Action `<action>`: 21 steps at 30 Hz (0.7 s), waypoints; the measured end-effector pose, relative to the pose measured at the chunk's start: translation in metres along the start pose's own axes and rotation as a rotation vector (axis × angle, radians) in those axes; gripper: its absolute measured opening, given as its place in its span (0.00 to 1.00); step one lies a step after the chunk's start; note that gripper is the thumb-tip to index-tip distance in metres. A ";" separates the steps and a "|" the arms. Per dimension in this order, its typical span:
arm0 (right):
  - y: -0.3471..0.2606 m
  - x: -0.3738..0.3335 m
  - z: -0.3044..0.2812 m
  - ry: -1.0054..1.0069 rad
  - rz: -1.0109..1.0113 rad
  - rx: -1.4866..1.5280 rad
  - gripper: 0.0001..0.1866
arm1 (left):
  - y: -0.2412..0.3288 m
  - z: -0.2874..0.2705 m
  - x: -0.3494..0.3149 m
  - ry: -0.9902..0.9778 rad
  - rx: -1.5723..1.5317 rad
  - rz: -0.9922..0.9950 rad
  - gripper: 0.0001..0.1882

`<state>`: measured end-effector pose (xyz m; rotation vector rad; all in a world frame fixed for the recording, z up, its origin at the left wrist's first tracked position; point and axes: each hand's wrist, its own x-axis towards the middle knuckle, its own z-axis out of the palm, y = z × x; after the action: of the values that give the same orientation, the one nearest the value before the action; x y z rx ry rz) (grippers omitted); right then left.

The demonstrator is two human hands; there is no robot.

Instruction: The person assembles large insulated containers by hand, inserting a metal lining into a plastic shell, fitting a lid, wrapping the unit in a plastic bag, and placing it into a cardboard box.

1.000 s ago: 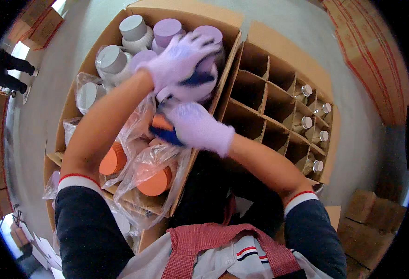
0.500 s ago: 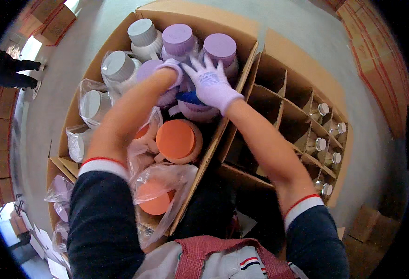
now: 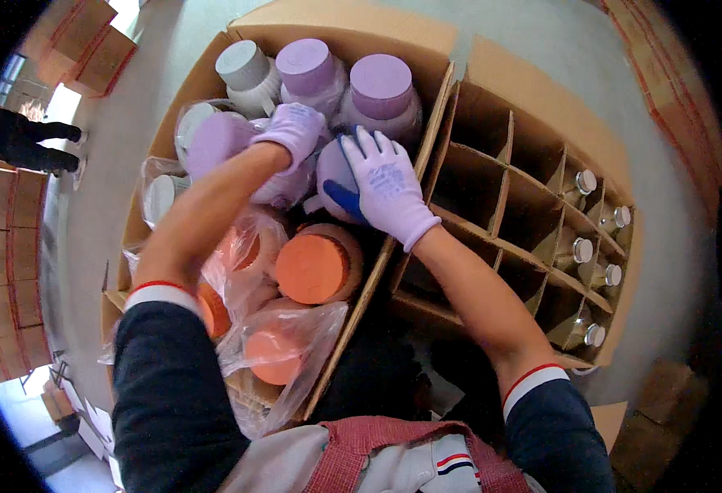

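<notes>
Taking the big cardboard box [image 3: 213, 74] as the landmark, its left side held bagged jars with pale lids [image 3: 163, 193], and its near end held orange-lidded jars [image 3: 311, 267], some in clear plastic bags [image 3: 295, 345]. In the middle of the box the left hand [image 3: 295, 131], in a lilac glove, was curled over a purple-lidded jar [image 3: 213, 140], gripping its far side. Just to its right, the right hand [image 3: 389, 193] lay spread with fingers wide on a second purple jar [image 3: 332, 168], pressing rather than clasping it. Both jars sat directly under the hands, standing upright, each hand equally close to its own jar. Beyond them, against the far wall of the box, stood two more purple-lidded jars [image 3: 381, 82]. Right of the box, touching it, lay a divided carton [image 3: 492, 189] with small capped bottles [image 3: 584, 181] along its far right cells.
</notes>
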<state>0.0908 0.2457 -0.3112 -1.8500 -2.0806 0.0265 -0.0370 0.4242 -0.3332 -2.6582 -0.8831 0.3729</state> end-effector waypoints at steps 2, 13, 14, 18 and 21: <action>-0.004 0.003 -0.006 -0.016 0.046 0.058 0.32 | -0.029 -0.061 -0.032 0.005 -0.022 -0.010 0.12; -0.009 -0.174 -0.117 0.344 0.110 0.169 0.25 | -0.084 -0.362 -0.260 0.435 0.067 -0.156 0.23; 0.002 -0.213 -0.141 0.349 0.153 0.162 0.25 | -0.083 -0.372 -0.275 0.512 0.018 -0.130 0.23; -0.011 -0.324 -0.271 0.426 0.355 0.810 0.33 | -0.049 -0.343 -0.309 0.645 -0.639 0.189 0.19; -0.044 -0.383 -0.375 0.569 0.238 0.523 0.34 | 0.037 -0.276 -0.285 0.492 -1.940 0.237 0.21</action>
<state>0.1827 -0.2128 -0.0445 -1.5354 -1.3086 0.0849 -0.1450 0.1625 -0.0523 -3.9001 -0.8353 -2.0462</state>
